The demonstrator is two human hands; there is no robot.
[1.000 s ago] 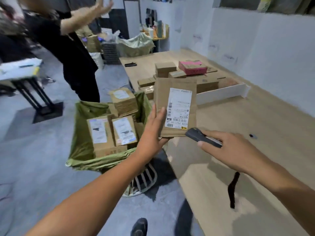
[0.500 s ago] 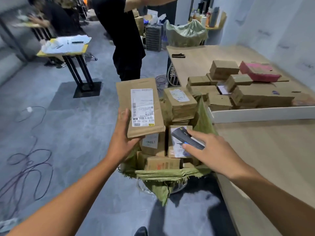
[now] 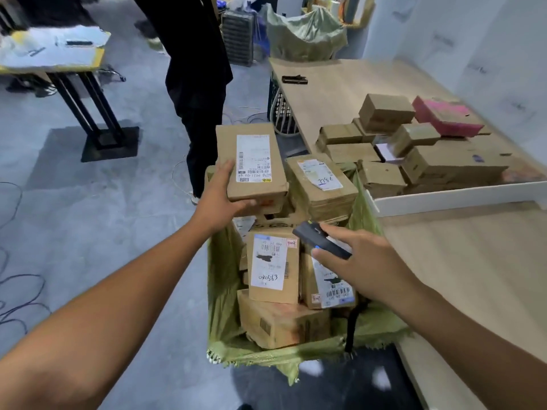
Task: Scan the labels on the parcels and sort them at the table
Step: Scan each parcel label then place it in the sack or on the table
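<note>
Fingers of the left hand are gripping the labelled parcel from beneath over the sack, while the right hand is clasping the scanner.

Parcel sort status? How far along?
Done: a pile of boxes sits on the table behind the white divider. In hand: left hand holds a labelled parcel above the sack; right hand holds the scanner. Left: the sack is full of parcels.

floor grey — wall white | table wooden | side desk black-legged
</note>
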